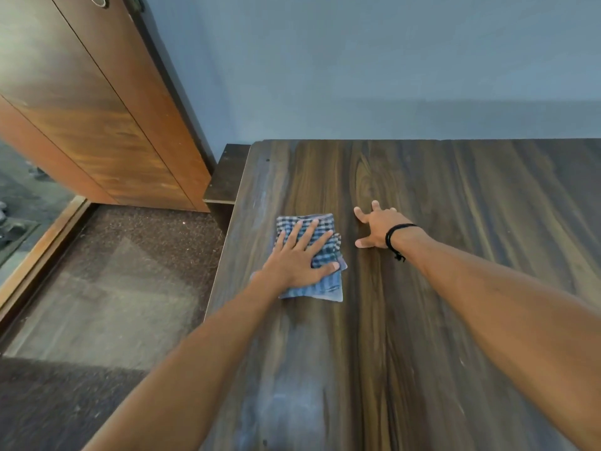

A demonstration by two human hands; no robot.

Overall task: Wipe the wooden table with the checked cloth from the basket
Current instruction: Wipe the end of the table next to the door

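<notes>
The wiping step is in hand: the left hand [297, 255] presses flat on the folded checked cloth [328, 284], fingers [305, 236] straight and spread, near the left edge of the wooden counter [455, 255]. The right hand [379, 227] rests near the cloth on bare wood, splayed and holding nothing. The next stroke likely calls for steady downward pressure across the hazy areas.

A blue wall [357, 76] rises ahead of me. To my left stands a brown wooden cupboard [97, 125] on a dark speckled floor [113, 288], with a low dark ledge [227, 177] just beside it.
</notes>
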